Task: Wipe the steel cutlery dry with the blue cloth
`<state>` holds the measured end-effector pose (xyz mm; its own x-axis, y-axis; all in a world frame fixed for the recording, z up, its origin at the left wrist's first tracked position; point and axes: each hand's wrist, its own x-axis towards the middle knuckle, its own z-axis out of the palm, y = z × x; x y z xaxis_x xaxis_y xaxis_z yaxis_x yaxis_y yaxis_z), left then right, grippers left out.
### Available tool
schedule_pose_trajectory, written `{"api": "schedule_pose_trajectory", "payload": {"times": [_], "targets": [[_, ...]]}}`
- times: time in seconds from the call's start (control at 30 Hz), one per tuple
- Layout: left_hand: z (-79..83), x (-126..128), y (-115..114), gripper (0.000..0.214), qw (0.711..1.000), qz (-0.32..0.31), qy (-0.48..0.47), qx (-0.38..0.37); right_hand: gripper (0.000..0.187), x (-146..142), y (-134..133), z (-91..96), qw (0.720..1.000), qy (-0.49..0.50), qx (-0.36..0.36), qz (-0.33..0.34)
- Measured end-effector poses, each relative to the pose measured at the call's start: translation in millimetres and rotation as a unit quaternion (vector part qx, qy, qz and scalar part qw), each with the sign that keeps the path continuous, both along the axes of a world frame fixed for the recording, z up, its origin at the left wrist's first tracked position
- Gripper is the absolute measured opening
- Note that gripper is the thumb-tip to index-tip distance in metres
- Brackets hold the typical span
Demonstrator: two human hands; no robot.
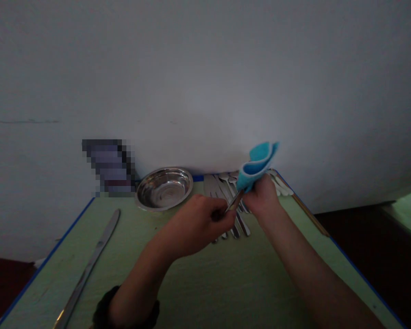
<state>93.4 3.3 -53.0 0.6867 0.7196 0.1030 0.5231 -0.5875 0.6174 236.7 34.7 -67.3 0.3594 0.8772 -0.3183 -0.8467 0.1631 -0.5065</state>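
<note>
- Pale wall (205, 91) behind our worktop (226, 283); 1 steel bowl (164, 189) nr far edge.
- Our L hand (200, 224): fingers pinched tight on 1 metal utensil (233, 201), prob. to steady it, held above the worktop twd far R corner.
- Our R hand (263, 196): grips 1 blue cloth (256, 170) by the utensil's other end; finger detail hidden.
- Cutlery (243, 225) below, handles our way, prob. for easy pickup; overlapped, we can't count.
- 1 long knife (92, 262) nr L edge, apart.

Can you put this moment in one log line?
left hand: holds thin silver metal utensil | right hand: holds folded blue cloth | nearby: round shiny metal bowl, long silver metal knife
</note>
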Motion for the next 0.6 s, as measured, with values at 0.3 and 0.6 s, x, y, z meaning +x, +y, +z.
{"api": "schedule_pose_trajectory", "payload": {"times": [0.3, 0.6], "targets": [[20.0, -18, -5, 0.036, 0.972, -0.100, 0.079, -0.197, 0.035, 17, -10, 16.7, 0.993, 0.026, 0.106, 0.036], [-33.3, -8, -19, 0.037, 0.889, 0.101, -0.253, -0.368, 0.032, -15, -19, 11.9, 0.993, -0.019, 0.102, 0.060]]}}
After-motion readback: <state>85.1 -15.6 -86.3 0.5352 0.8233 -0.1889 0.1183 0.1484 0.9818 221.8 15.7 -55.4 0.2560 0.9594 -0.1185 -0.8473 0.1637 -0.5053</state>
